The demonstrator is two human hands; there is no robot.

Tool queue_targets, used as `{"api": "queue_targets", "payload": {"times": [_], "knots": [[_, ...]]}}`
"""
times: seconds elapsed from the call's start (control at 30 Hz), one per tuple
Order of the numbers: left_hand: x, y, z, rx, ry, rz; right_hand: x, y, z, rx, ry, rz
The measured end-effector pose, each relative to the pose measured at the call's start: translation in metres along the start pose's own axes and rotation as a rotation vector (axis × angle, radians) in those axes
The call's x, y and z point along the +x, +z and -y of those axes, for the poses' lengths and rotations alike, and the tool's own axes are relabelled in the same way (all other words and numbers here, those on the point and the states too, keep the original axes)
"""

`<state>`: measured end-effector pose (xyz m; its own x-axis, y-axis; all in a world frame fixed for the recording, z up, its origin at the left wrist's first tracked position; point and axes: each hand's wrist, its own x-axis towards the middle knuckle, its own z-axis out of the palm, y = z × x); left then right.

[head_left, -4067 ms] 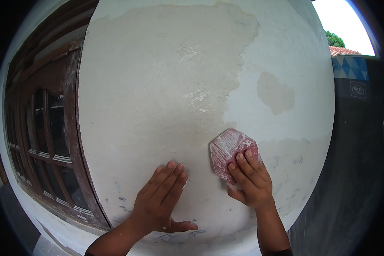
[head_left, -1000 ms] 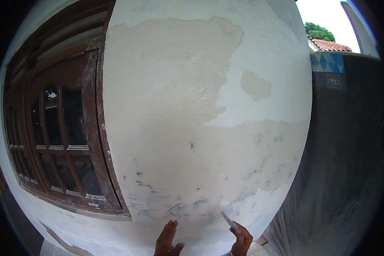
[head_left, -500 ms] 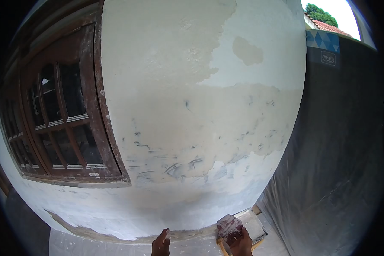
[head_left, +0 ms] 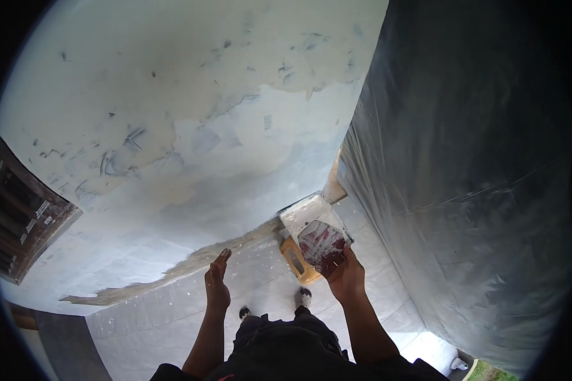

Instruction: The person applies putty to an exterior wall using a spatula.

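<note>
A dark red flat piece (head_left: 323,242) thickly smeared with white putty sits in my right hand (head_left: 348,276), which grips its lower right edge. From this angle I cannot make out its exact kind. Below and behind it, partly covered by it, a putty-smeared rectangular tray (head_left: 300,213) rests on a yellow stool-like stand (head_left: 292,257). My left hand (head_left: 218,287) is raised before the lower wall, fingers stretched out, with nothing visible in it. The wall (head_left: 190,171) carries patchy white and beige putty with dark scuffs.
A brown wooden window (head_left: 28,216) is set in the wall at left. Dark plastic sheeting (head_left: 464,171) hangs along the right side. A grey covering (head_left: 171,330) with white specks lies on the floor around my feet. Bare brownish wall shows along the base.
My view has tilted down and turned right, so my arms, legs and feet now show. The red piece stays in my right hand; my left hand remains raised.
</note>
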<state>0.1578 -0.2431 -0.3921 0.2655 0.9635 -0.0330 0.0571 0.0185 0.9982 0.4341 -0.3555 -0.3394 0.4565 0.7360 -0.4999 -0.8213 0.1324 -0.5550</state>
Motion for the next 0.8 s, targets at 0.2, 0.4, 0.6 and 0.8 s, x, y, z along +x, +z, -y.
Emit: {"api": "queue_targets", "payload": {"times": [0.2, 0.4, 0.6, 0.8], "knots": [[0.005, 0.088, 0.062, 0.006, -0.27, 0.047, 0.083, -0.096, 0.031, -0.358, 0.004, -0.073], [0.012, 0.153, 0.177, -0.233, -0.809, 0.123, 0.176, -0.186, 0.027, -0.616, -0.074, -0.296], [0.028, 0.208, 0.305, -0.226, -0.983, 0.035, 0.264, -0.247, -0.048, -1.299, -0.197, -0.151], [0.061, 0.234, 0.374, -0.251, -1.024, -0.058, 0.316, -0.271, -0.121, -1.474, -0.129, 0.0]]}}
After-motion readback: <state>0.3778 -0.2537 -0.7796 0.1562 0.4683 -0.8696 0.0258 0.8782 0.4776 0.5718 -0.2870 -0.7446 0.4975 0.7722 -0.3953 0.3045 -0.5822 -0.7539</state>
